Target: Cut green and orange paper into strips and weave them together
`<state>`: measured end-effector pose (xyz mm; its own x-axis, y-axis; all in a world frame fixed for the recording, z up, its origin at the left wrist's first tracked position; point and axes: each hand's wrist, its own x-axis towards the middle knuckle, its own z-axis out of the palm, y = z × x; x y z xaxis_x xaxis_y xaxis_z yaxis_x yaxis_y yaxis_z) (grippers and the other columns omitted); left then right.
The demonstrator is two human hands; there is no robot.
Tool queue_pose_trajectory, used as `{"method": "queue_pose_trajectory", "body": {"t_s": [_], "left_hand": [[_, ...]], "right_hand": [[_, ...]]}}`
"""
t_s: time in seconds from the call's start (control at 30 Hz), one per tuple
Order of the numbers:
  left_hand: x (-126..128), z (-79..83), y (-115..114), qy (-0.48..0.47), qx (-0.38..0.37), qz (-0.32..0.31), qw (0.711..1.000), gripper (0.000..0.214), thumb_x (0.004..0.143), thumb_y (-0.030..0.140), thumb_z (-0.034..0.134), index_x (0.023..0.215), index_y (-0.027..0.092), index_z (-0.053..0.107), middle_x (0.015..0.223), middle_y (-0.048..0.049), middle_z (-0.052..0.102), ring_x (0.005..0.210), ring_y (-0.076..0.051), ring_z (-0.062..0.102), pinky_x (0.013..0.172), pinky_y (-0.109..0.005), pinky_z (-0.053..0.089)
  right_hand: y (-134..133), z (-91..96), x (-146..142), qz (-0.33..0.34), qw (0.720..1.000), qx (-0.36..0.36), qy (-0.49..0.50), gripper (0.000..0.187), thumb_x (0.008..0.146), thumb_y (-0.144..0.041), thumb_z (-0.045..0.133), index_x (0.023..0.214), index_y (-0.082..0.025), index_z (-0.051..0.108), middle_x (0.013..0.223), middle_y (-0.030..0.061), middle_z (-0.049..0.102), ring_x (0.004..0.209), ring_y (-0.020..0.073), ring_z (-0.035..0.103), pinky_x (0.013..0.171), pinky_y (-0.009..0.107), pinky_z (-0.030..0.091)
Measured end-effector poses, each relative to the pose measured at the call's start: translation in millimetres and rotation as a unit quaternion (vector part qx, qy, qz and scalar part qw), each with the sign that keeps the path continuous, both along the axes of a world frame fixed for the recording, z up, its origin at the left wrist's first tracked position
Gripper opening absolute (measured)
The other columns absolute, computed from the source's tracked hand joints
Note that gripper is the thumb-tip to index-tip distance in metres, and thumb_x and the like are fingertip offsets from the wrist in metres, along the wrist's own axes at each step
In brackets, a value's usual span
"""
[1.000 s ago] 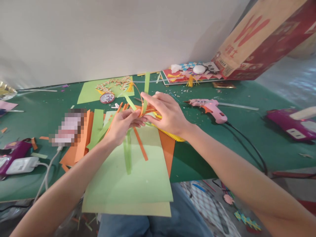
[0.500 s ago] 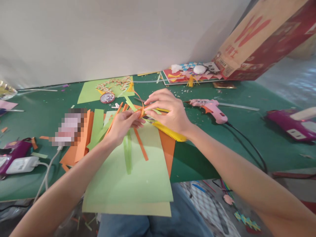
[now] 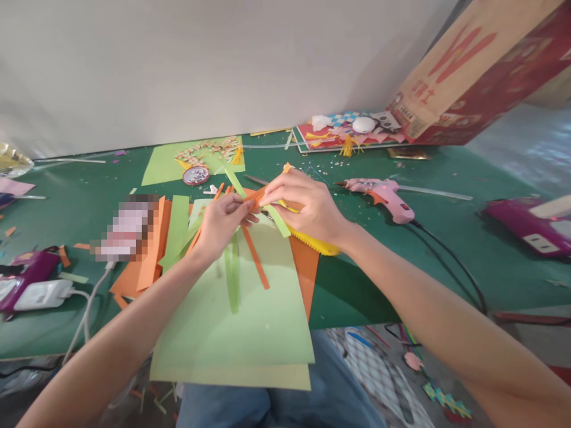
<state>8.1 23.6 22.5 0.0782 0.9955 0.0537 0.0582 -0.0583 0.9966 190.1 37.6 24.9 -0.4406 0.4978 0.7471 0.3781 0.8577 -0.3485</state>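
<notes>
My left hand (image 3: 225, 220) pinches crossed paper strips between thumb and fingers. My right hand (image 3: 307, 199) is closed on an orange paper strip (image 3: 257, 195) that runs between both hands. A green paper strip (image 3: 279, 221) crosses the orange one, one end pointing up and away, the other down to the right. Below the hands, light green paper sheets (image 3: 250, 333) overhang the table edge, with loose green strips (image 3: 231, 279) and an orange strip (image 3: 256, 261) on top. Something yellow with a toothed edge (image 3: 319, 244) lies partly hidden under my right hand, near scissors (image 3: 256, 179).
A pink glue gun (image 3: 386, 199) with a black cord rests to the right. At left are a blurred-out phone (image 3: 127, 229), folded orange paper (image 3: 151, 249) and a purple power strip (image 3: 33, 276). A small round dish (image 3: 195, 175) and a paper bag (image 3: 464, 71) stand behind.
The orange strip was curled up in a loop above my fingers; now it is drawn flat toward the right. The green strip's lower end now shows below my right fingers.
</notes>
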Motion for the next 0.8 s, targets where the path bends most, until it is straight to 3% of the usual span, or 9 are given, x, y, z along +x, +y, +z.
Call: {"method": "queue_pose_trajectory", "body": {"t_s": [0.17, 0.33, 0.5, 0.63, 0.8], "left_hand": [[0.4, 2.1, -1.2, 0.005, 0.029, 0.022, 0.999, 0.025, 0.071, 0.030, 0.074, 0.064, 0.018, 0.054, 0.062, 0.0003, 0.067, 0.061, -0.014, 0.067, 0.057, -0.024, 0.053], [-1.0, 2.1, -0.9, 0.008, 0.040, 0.014, 0.999, 0.026, 0.071, 0.032, 0.073, 0.062, 0.018, 0.054, 0.063, -0.0003, 0.066, 0.066, -0.016, 0.068, 0.060, -0.026, 0.052], [-1.9, -0.2, 0.7, 0.015, 0.049, 0.014, 0.999, 0.030, 0.072, 0.035, 0.074, 0.060, 0.018, 0.052, 0.061, 0.0012, 0.063, 0.067, -0.016, 0.068, 0.060, -0.027, 0.052], [-1.0, 0.9, 0.4, 0.016, 0.049, 0.018, 0.999, 0.034, 0.072, 0.035, 0.075, 0.058, 0.019, 0.049, 0.058, 0.0019, 0.061, 0.068, -0.017, 0.069, 0.060, -0.026, 0.051], [-1.9, 2.0, -1.3, -0.012, 0.019, -0.009, 1.000, 0.033, 0.074, 0.044, 0.073, 0.066, 0.017, 0.055, 0.070, -0.0014, 0.068, 0.075, -0.018, 0.072, 0.064, -0.026, 0.052]], "right_hand": [[-1.5, -2.3, 0.1, -0.002, 0.998, -0.060, -0.011, 0.018, 0.088, -0.016, 0.048, 0.085, -0.023, 0.064, 0.093, 0.0036, 0.071, 0.073, 0.0137, 0.063, 0.063, 0.029, 0.047], [-1.9, -3.7, -0.9, 0.014, 0.994, -0.109, -0.021, 0.017, 0.087, -0.016, 0.048, 0.087, -0.022, 0.063, 0.094, 0.0032, 0.073, 0.079, 0.0148, 0.065, 0.062, 0.027, 0.045], [-3.6, -1.4, -2.4, 0.020, 0.986, -0.163, -0.009, 0.013, 0.087, -0.019, 0.052, 0.086, -0.022, 0.064, 0.090, 0.0024, 0.072, 0.067, 0.0120, 0.061, 0.058, 0.025, 0.043], [-5.7, 1.0, -4.2, 0.026, 0.974, -0.226, 0.019, 0.011, 0.087, -0.026, 0.055, 0.085, -0.020, 0.064, 0.085, 0.0027, 0.070, 0.056, 0.0096, 0.057, 0.054, 0.024, 0.044], [-6.8, 1.9, -6.3, 0.041, 0.942, -0.320, 0.094, 0.014, 0.085, -0.034, 0.060, 0.081, -0.020, 0.061, 0.083, 0.0018, 0.066, 0.059, 0.0119, 0.062, 0.060, 0.028, 0.050]]}}
